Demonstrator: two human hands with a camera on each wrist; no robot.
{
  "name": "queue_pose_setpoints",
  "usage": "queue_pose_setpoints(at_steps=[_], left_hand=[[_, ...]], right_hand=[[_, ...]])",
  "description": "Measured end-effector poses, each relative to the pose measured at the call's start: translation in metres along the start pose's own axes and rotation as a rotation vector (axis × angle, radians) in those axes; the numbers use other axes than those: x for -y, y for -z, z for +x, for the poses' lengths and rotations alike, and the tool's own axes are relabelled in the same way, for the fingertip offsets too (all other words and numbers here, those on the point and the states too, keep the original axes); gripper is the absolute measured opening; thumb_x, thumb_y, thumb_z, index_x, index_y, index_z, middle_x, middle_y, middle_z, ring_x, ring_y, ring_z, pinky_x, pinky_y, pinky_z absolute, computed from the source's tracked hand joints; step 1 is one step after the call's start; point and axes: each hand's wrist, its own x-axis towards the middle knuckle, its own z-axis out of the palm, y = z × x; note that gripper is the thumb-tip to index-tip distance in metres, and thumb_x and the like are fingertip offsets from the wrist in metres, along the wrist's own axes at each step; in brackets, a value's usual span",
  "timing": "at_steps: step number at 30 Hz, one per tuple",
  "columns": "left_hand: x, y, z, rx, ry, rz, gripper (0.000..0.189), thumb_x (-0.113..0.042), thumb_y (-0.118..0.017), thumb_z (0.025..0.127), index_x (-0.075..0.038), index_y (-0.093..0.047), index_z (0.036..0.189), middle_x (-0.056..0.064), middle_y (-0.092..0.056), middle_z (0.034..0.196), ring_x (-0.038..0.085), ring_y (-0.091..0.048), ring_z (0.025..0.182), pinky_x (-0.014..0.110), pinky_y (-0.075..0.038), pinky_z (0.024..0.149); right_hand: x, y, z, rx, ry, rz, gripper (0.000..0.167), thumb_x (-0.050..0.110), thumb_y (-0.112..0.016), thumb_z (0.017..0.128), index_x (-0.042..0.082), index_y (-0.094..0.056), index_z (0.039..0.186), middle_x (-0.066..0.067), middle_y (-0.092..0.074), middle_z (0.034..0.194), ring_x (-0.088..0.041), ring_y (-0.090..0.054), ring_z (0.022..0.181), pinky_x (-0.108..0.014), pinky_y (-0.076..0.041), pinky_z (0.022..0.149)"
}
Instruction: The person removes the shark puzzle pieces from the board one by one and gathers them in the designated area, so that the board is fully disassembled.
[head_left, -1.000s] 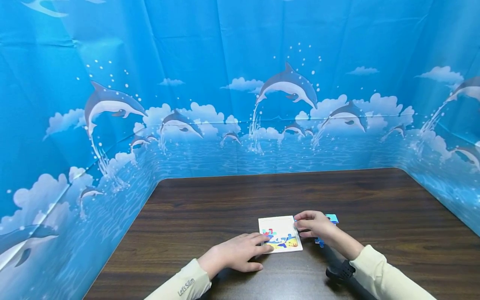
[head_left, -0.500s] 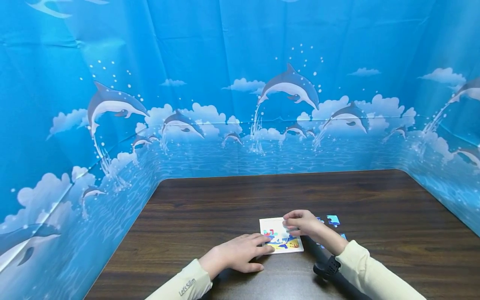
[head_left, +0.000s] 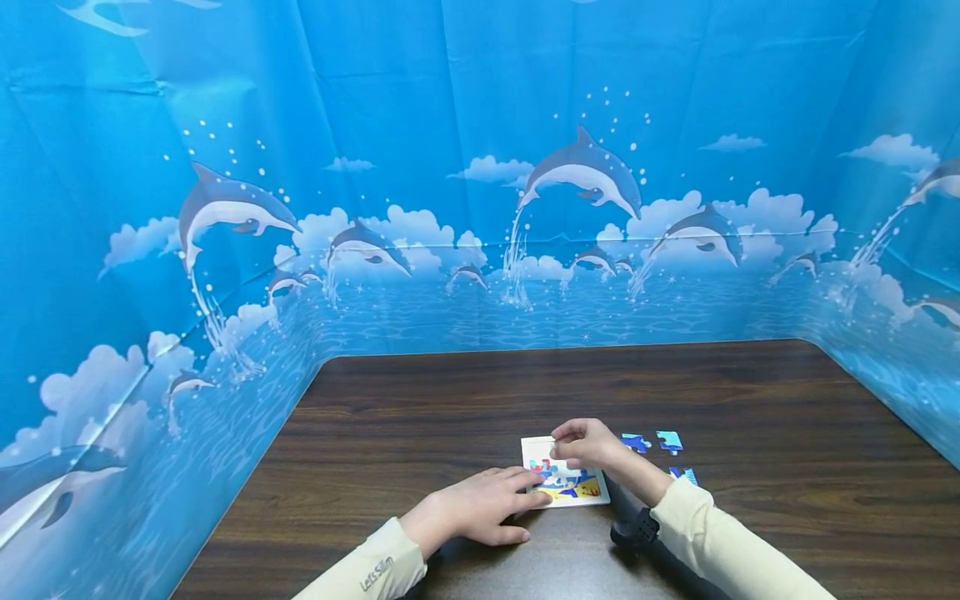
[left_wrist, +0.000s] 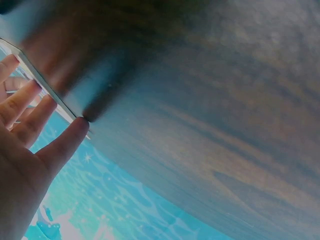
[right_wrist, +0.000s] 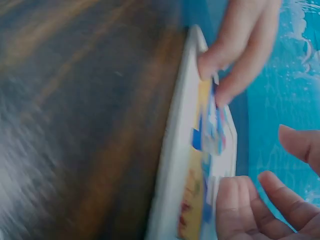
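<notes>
A small picture puzzle board (head_left: 537,447) with a white frame lies on the dark wooden table. Fitted puzzle pieces (head_left: 573,487) in yellow, blue and red cover its near part; its far part shows white. My left hand (head_left: 480,504) rests with spread fingers on the board's left edge, and in the left wrist view the fingertips of that hand (left_wrist: 30,135) touch the frame. Above the board's upper right, my right hand (head_left: 588,444) has bent fingers and seems to pinch a pale puzzle piece, mostly hidden. The right wrist view shows that hand (right_wrist: 265,200) beside the board.
Right of the board lie loose blue puzzle pieces: one piece (head_left: 636,442) near the right hand, a lighter piece (head_left: 670,442) beyond it, and more blue (head_left: 684,476) behind the forearm. A dolphin-printed curtain (head_left: 450,317) surrounds the table (head_left: 420,417).
My right hand has moved left from the board's right edge to over its upper middle, uncovering loose pieces on the right. The left hand stays on the board.
</notes>
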Motion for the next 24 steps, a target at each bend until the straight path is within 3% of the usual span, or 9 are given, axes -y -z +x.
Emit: queue_pose_setpoints(at_steps=[10,17,24], left_hand=[[0.000,-0.001,-0.001,0.002,0.001,0.003,0.050,-0.045,-0.051,0.093,-0.026,-0.042,0.139,0.005,-0.041,0.146,0.021,-0.042,0.134,0.036,-0.044,0.102],[0.000,-0.001,0.000,-0.006,-0.006,0.019,0.050,-0.045,-0.050,0.093,-0.027,-0.042,0.139,0.004,-0.040,0.147,0.020,-0.041,0.134,0.035,-0.044,0.102],[0.001,0.000,-0.001,-0.010,-0.002,0.016,0.050,-0.045,-0.051,0.093,-0.026,-0.043,0.139,0.004,-0.039,0.148,0.019,-0.041,0.134,0.034,-0.044,0.102]], right_hand=[[0.001,-0.010,0.000,0.013,0.034,0.019,0.033,0.001,-0.064,0.080,-0.009,-0.060,0.111,-0.016,-0.063,0.097,-0.015,-0.064,0.084,-0.035,-0.057,0.074],[0.001,-0.014,-0.001,0.018,0.169,-0.131,0.040,-0.009,-0.070,0.062,-0.009,-0.063,0.102,-0.016,-0.065,0.089,-0.012,-0.058,0.076,-0.025,-0.052,0.068],[0.002,-0.019,0.001,0.052,0.209,-0.205,0.042,-0.013,-0.072,0.059,-0.008,-0.063,0.100,-0.013,-0.064,0.087,-0.015,-0.056,0.077,-0.025,-0.051,0.070]])
